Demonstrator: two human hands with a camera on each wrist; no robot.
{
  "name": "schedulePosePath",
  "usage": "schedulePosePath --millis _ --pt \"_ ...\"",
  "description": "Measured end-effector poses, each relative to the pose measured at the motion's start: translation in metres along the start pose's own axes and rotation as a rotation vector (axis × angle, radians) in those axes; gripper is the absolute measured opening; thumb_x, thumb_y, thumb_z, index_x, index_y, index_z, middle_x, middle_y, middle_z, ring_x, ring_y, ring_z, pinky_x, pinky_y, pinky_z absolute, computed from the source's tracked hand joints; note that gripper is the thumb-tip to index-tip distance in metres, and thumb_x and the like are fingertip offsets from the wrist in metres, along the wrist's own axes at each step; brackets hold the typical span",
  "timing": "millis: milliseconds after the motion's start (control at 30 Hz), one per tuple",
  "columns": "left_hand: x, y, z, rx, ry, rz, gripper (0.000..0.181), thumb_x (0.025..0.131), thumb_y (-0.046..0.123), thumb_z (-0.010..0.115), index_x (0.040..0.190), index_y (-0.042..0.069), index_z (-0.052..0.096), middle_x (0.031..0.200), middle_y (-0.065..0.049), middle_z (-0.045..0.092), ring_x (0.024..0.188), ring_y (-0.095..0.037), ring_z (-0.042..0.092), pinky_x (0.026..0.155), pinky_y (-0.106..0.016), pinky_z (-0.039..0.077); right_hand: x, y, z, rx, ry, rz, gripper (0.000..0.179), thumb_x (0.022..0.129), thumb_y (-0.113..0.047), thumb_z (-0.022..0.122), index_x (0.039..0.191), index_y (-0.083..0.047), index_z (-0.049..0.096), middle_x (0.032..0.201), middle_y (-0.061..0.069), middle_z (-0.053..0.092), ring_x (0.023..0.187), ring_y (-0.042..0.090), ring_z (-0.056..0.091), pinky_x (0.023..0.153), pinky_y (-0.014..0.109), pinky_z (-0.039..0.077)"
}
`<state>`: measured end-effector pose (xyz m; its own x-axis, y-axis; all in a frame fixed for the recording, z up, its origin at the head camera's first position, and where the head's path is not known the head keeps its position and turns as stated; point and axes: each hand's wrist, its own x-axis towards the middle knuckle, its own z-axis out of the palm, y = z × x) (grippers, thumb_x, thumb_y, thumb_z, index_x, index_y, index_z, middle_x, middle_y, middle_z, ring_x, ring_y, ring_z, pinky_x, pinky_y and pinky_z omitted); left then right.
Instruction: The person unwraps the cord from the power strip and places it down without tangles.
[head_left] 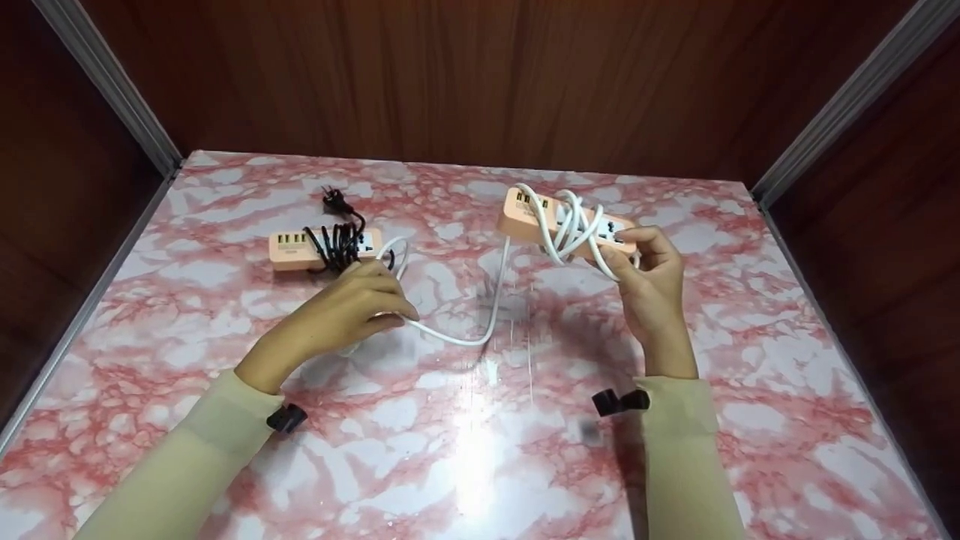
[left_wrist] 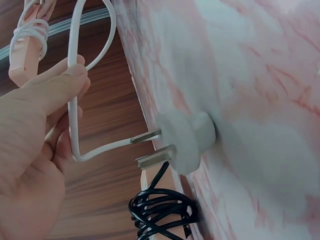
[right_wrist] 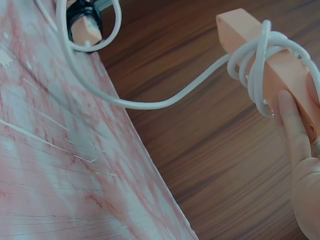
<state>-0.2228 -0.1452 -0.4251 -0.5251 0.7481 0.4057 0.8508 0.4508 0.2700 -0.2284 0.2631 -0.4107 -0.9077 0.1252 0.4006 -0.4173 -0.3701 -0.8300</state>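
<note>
My right hand (head_left: 652,274) grips one end of a peach power strip (head_left: 517,221), held up over the table at the right. Several turns of its white cord (head_left: 457,343) are wrapped round it. A length of that cord sags across to my left hand (head_left: 360,304), which pinches it between thumb and fingers. In the left wrist view, the white two-pin plug (left_wrist: 182,142) hangs on the cord below that hand, close to the tabletop. Just beyond my left hand lies a second peach power strip (head_left: 291,261), wound with black cord (head_left: 337,246).
The black plug (head_left: 334,199) of the second strip lies behind it on the marbled red-and-white table (head_left: 750,420). Dark wood panels (head_left: 465,82) with metal corner strips enclose the back and sides. Black wrist mounts (head_left: 619,402) sit at both sleeves.
</note>
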Motion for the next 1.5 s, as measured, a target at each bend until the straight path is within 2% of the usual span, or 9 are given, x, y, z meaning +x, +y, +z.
schedulePosePath --millis 200,600,767,967,1133,1300,1500 --pt "0.004 0.003 0.004 0.082 -0.037 -0.018 0.016 0.088 0.010 0.086 0.102 0.017 0.083 0.097 -0.001 0.076 0.104 -0.028 0.062 0.099 -0.050 0.046 0.000 0.000 -0.001 -0.005 0.002 0.002 0.024 0.090 0.020 0.069 0.103 0.000 0.070 0.108 0.012 0.065 0.092 0.018 0.063 0.078 0.024 0.060" --pt "0.006 0.014 -0.003 0.202 -0.081 0.012 0.005 0.090 0.015 0.085 0.095 0.017 0.082 0.088 0.000 0.072 0.096 -0.026 0.056 0.084 -0.043 0.042 0.001 -0.001 0.000 -0.007 -0.021 0.003 0.024 0.091 0.019 0.069 0.104 -0.001 0.070 0.106 0.011 0.064 0.092 0.018 0.064 0.079 0.025 0.061" --pt "0.001 0.011 -0.007 0.202 -0.102 -0.035 0.005 0.090 0.013 0.085 0.093 0.016 0.082 0.089 0.000 0.075 0.097 -0.027 0.060 0.087 -0.045 0.045 0.001 -0.001 0.001 -0.012 -0.030 -0.005 0.024 0.091 0.018 0.070 0.103 -0.003 0.071 0.105 0.010 0.065 0.092 0.017 0.064 0.079 0.025 0.061" --pt "0.000 0.005 -0.003 0.210 -0.119 -0.119 0.009 0.091 0.013 0.084 0.100 0.012 0.082 0.099 -0.005 0.077 0.105 -0.032 0.065 0.106 -0.050 0.048 0.001 -0.001 0.001 -0.006 -0.038 -0.004 0.027 0.091 0.020 0.069 0.102 -0.005 0.071 0.103 0.009 0.065 0.092 0.016 0.065 0.080 0.027 0.062" --pt "0.009 0.000 0.000 0.204 -0.075 -0.171 0.005 0.092 0.010 0.083 0.096 0.011 0.082 0.095 -0.007 0.075 0.100 -0.033 0.066 0.103 -0.049 0.050 0.000 -0.002 0.000 0.008 -0.031 0.004 0.027 0.090 0.020 0.068 0.102 -0.004 0.071 0.103 0.009 0.065 0.091 0.017 0.066 0.080 0.027 0.062" --pt "0.022 -0.004 0.001 0.182 -0.014 -0.186 0.007 0.094 0.005 0.079 0.097 0.009 0.083 0.092 -0.007 0.076 0.089 -0.030 0.065 0.090 -0.046 0.053 -0.001 -0.002 -0.002 0.028 -0.053 0.020 0.023 0.091 0.019 0.069 0.104 -0.001 0.069 0.106 0.011 0.064 0.094 0.020 0.067 0.084 0.030 0.063" --pt "0.038 -0.007 0.000 0.162 0.091 -0.197 0.008 0.095 0.004 0.079 0.101 0.006 0.083 0.094 -0.011 0.076 0.086 -0.032 0.063 0.085 -0.047 0.052 -0.001 -0.003 -0.002 0.035 -0.058 0.026 0.021 0.092 0.015 0.072 0.105 -0.001 0.069 0.104 0.011 0.062 0.094 0.020 0.067 0.085 0.032 0.063"
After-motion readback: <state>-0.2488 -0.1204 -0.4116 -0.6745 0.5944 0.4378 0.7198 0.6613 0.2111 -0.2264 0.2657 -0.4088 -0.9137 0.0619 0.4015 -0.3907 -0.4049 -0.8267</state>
